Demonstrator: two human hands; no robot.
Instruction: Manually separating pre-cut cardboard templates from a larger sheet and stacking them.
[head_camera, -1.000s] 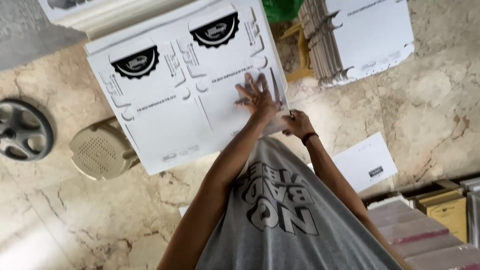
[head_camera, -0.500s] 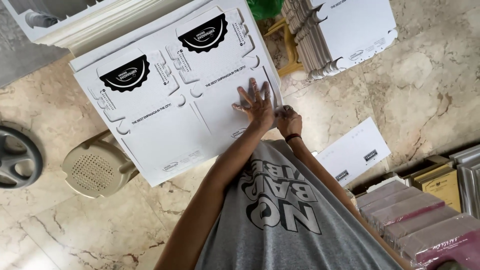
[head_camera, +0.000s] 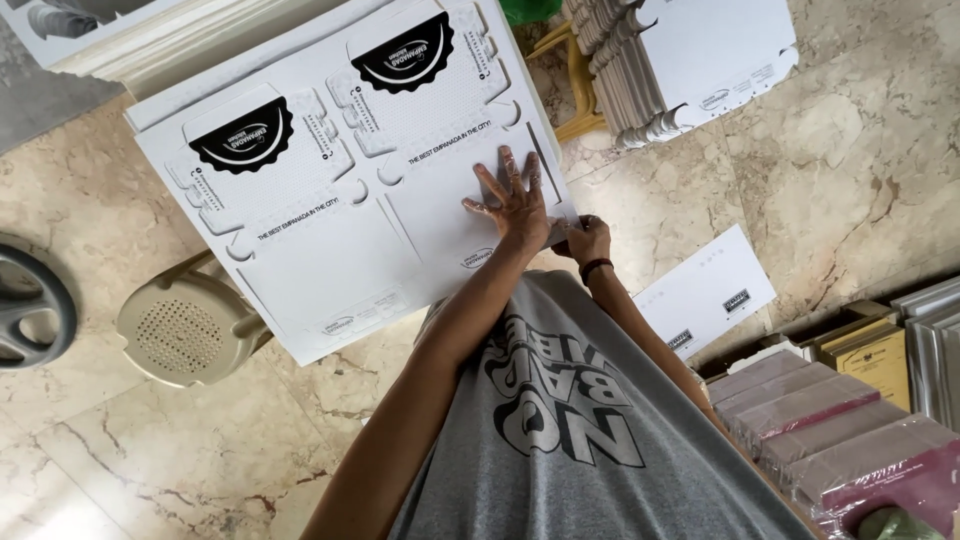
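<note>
Floor: marble tiles (head_camera: 860, 170) in beige with brown veins fill the background on all sides of the frame.
Cardboard sheet: a large flat white die-cut box blank (head_camera: 330, 200) with two black scalloped round emblems lies across the upper middle of the frame, on top of a beige plastic stool (head_camera: 185, 330) at middle left.
Left hand: the left hand (head_camera: 515, 200) lies flat on the lower right part of the blank, fingers spread wide, palm pressing down on it.
Right hand: the right hand (head_camera: 588, 240) sits at the blank's lower right corner, just right of the left hand; its fingers are curled in at the edge, pinching the corner as far as can be seen. A dark band circles the wrist.
Stacks: more white blanks stand bundled on edge at upper right (head_camera: 690, 60), and another pile lies at upper left (head_camera: 120, 35).
Loose piece: a small white card (head_camera: 710, 300) lies on the floor at middle right.
Lower right: wrapped maroon packs (head_camera: 840, 430) lie side by side.
Left edge: a dark wheel (head_camera: 30, 310) is partly cut off.
</note>
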